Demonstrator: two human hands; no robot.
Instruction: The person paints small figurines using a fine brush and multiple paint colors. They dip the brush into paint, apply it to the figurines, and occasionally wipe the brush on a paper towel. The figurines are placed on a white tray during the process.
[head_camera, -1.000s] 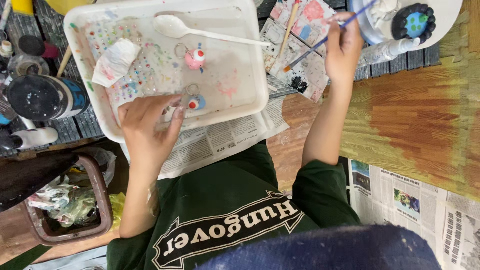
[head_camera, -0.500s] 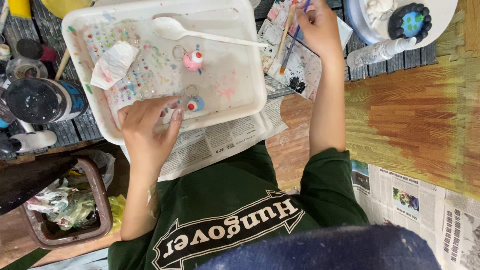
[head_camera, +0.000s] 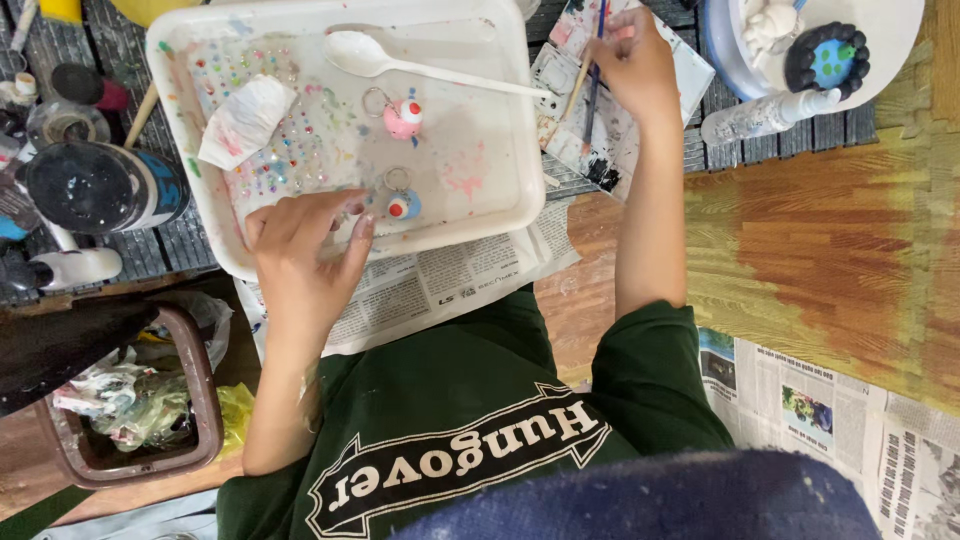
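The left hand (head_camera: 305, 245) is resting on the white tray's (head_camera: 500, 120) near rim, fingers loosely spread and holding nothing — fingertips just beside a small blue-and-red keychain figure (head_camera: 403, 206). The right hand (head_camera: 632, 62), beyond the tray's right edge, is pinching thin paintbrushes (head_camera: 590, 75).

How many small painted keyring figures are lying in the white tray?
2. A pink figure lies mid-tray below the plastic spoon; a blue-and-red figure lies near the tray's front edge, beside the left hand's fingertips.
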